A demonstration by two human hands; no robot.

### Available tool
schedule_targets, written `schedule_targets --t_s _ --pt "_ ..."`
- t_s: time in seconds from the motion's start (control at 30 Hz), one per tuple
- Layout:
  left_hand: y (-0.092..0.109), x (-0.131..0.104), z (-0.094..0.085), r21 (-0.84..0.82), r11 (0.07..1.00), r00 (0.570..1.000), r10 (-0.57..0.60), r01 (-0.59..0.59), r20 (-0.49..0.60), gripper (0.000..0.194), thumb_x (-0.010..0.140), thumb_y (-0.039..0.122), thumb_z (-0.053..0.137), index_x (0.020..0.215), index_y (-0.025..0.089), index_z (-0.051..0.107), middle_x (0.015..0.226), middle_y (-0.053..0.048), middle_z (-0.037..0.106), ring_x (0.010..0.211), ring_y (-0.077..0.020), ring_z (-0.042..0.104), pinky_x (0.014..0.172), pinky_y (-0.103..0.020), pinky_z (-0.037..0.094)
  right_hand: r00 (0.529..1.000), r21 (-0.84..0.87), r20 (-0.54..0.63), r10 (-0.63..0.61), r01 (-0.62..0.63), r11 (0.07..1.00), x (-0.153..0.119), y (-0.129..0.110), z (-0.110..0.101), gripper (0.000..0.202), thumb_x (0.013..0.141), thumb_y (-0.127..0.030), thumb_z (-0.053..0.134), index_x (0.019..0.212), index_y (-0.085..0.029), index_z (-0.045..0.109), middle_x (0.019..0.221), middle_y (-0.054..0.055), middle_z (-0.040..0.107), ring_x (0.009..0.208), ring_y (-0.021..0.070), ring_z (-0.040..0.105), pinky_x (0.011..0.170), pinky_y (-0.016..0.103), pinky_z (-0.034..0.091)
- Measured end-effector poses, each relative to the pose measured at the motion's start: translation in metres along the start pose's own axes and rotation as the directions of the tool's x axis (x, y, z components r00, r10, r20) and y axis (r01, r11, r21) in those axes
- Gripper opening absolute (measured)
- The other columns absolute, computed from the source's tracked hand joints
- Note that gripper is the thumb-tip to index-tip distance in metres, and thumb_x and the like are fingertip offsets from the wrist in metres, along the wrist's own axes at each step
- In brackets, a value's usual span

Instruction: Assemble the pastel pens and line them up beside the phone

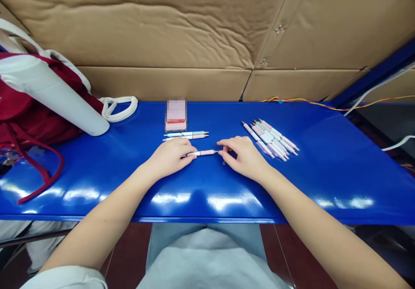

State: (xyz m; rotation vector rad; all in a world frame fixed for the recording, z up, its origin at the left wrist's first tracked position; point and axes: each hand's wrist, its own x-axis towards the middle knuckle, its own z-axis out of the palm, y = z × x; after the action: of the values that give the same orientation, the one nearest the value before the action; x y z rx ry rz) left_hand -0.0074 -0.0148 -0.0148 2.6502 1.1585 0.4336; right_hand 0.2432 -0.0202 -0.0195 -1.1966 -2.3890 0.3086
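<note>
A slim pen (pixel 207 152) with a white and pale pink barrel lies level just above or on the blue table, its tip pointing right. My left hand (pixel 171 155) is closed around its rear end, thumb and fingers pinching it. At the tip, my right hand (pixel 244 155) is curved with thumb and index finger apart; the thumb is very close to the point, and I cannot tell if it touches. A tiny dark thing (pixel 224 163) shows beneath the right hand, too small to name. Two pens (pixel 191 136), one mint and one pinkish, lie side by side behind my left hand.
Several pastel pens (pixel 270 139) lie in a pile on the blue table (pixel 324 163) at right. A phone (pixel 176 122) rests behind the two pens. At left stand a dark red bag (pixel 74 111) and a white cylinder (pixel 61 90). Wires (pixel 301 100) run along the back right edge.
</note>
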Motion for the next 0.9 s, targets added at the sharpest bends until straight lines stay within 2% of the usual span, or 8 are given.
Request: schedule_targets --t_s 0.07,0.13,0.2,0.27,0.43,0.67,0.9 --pt "-0.003 0.000 -0.002 0.010 1.000 1.000 -0.020 0.020 -0.023 0.027 0.090 0.032 0.045 0.102 0.022 0.067 0.097 -0.005 0.065 0.088 -0.0180 0.059 0.078 -0.029 0.047 0.999 0.062 0.037 0.000 -0.002 0.998 -0.002 0.005 -0.008 0.028 0.082 -0.021 0.052 0.109 -0.017 0.059 0.086 0.006 0.064 0.081 0.0200 0.057 0.077 0.034 0.040" --pt "-0.005 0.000 -0.005 0.026 0.999 0.998 -0.042 0.043 -0.040 0.026 0.090 0.031 0.046 0.102 0.022 0.067 0.096 -0.005 0.065 0.088 -0.0183 0.059 0.077 -0.030 0.047 0.990 0.094 0.136 -0.045 0.032 0.995 -0.003 0.009 -0.014 0.031 0.080 -0.020 0.054 0.110 -0.019 0.060 0.093 0.007 0.062 0.085 0.0202 0.057 0.077 0.033 0.043" --pt "-0.005 0.000 -0.007 0.033 0.998 0.998 -0.049 0.051 -0.041 0.025 0.089 0.030 0.046 0.101 0.021 0.067 0.095 -0.004 0.065 0.088 -0.0185 0.059 0.078 -0.030 0.047 0.975 0.091 0.209 -0.080 0.062 0.994 -0.004 0.010 -0.017 0.028 0.081 -0.022 0.054 0.108 -0.021 0.062 0.095 0.007 0.060 0.088 0.0204 0.057 0.080 0.034 0.043" --pt "-0.004 0.000 -0.008 0.028 0.998 0.999 -0.048 0.049 -0.024 0.025 0.089 0.030 0.046 0.100 0.021 0.067 0.095 -0.004 0.065 0.088 -0.0183 0.059 0.079 -0.030 0.046 0.969 0.075 0.232 -0.090 0.074 0.994 -0.004 0.010 -0.016 0.021 0.083 -0.022 0.053 0.100 -0.022 0.065 0.093 0.007 0.059 0.088 0.0202 0.057 0.082 0.035 0.043" --pt "-0.002 0.001 -0.006 0.005 0.998 0.998 -0.057 0.057 0.016 0.026 0.089 0.031 0.046 0.100 0.021 0.067 0.098 -0.004 0.065 0.089 -0.0183 0.059 0.082 -0.030 0.046 0.975 0.060 0.211 -0.074 0.062 0.996 -0.001 0.006 -0.009 0.014 0.084 -0.019 0.051 0.087 -0.018 0.064 0.087 0.007 0.060 0.084 0.0196 0.056 0.079 0.034 0.044" --pt "-0.003 0.000 -0.002 -0.003 0.999 0.999 -0.032 0.032 0.000 0.025 0.089 0.032 0.046 0.099 0.022 0.067 0.097 -0.004 0.065 0.090 -0.0183 0.059 0.081 -0.030 0.046 0.998 0.100 0.064 -0.027 0.020 0.995 0.000 0.008 -0.003 0.010 0.083 -0.017 0.049 0.085 -0.018 0.059 0.080 0.005 0.062 0.075 0.0179 0.058 0.072 0.031 0.045" --pt "-0.003 -0.001 0.002 -0.008 1.000 1.000 -0.014 0.014 0.003 0.025 0.089 0.031 0.047 0.100 0.022 0.067 0.095 -0.004 0.065 0.090 -0.0184 0.058 0.081 -0.030 0.046 0.995 0.079 0.087 -0.050 0.043 0.996 0.001 0.003 0.003 0.008 0.083 -0.017 0.050 0.084 -0.018 0.058 0.079 0.005 0.062 0.075 0.0178 0.057 0.071 0.030 0.044"
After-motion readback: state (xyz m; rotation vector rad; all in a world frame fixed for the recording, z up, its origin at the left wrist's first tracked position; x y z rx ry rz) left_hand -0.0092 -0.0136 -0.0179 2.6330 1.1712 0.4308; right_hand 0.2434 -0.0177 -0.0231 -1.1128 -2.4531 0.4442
